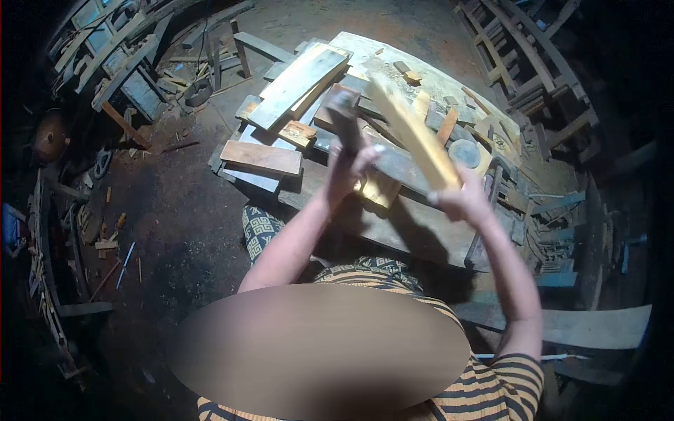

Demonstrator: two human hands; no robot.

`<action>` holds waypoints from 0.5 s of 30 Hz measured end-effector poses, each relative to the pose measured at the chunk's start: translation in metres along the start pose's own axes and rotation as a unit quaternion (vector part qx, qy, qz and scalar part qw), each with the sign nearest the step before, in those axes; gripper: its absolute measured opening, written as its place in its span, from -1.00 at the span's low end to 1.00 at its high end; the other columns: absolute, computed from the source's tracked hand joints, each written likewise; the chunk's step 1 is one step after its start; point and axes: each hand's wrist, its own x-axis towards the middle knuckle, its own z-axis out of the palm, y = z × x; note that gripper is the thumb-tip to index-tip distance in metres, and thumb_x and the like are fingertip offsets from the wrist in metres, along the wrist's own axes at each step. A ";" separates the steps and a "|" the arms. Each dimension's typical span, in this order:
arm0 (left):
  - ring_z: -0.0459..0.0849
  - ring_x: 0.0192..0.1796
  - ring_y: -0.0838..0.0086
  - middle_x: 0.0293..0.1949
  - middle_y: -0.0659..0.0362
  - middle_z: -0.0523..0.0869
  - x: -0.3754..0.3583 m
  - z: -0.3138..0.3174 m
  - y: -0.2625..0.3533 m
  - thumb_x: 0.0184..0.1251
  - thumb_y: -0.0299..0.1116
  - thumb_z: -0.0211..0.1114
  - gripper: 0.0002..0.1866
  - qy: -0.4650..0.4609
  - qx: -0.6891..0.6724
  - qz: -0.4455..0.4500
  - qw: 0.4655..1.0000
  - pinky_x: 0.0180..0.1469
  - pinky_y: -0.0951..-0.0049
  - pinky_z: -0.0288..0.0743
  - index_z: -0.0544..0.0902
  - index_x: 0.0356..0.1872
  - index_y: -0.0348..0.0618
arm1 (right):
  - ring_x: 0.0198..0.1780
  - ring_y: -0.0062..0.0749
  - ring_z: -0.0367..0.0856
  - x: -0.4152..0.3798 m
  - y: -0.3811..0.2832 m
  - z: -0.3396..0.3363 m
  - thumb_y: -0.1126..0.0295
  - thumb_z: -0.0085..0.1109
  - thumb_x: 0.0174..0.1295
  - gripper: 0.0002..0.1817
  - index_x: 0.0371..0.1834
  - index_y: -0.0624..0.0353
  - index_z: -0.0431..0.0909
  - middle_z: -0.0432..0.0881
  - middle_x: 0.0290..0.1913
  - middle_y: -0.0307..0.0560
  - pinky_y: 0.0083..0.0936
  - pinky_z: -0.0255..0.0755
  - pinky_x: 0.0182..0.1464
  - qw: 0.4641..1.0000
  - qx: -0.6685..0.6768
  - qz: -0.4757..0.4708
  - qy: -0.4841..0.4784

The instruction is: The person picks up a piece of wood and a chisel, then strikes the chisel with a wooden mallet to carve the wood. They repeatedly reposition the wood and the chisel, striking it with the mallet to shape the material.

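My left hand (345, 170) is wrapped round a dark, blurred wooden piece (342, 116) that stands up from the fist over the workbench. My right hand (463, 196) grips the near end of a long pale yellow wooden bar (414, 133), raised and slanting away to the upper left, its far end smeared by motion. Beneath and between the hands, a yellowish block (379, 191) rests on the bench (435, 228). A reddish-brown block (262, 158) lies on the bench left of my left hand.
Wide pale planks (295, 88) are stacked at the bench's back left. Small offcuts and a round disc (464, 153) lie at its right. Timber racks (537, 63) stand at the far right, and scrap wood and a white stick (126, 265) lie on the floor to the left.
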 end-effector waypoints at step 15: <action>0.39 -0.62 0.63 -0.60 0.33 0.39 0.000 -0.033 -0.025 0.14 -0.49 0.31 -0.81 0.082 -0.127 -0.085 0.985 -0.56 0.58 0.30 0.41 -0.40 -0.10 | -0.39 -0.31 0.63 0.060 -0.275 0.066 0.31 0.33 -0.24 -0.57 -0.30 0.37 0.55 0.61 -0.47 0.06 -0.42 0.56 -0.27 0.806 -0.551 -0.132 -0.170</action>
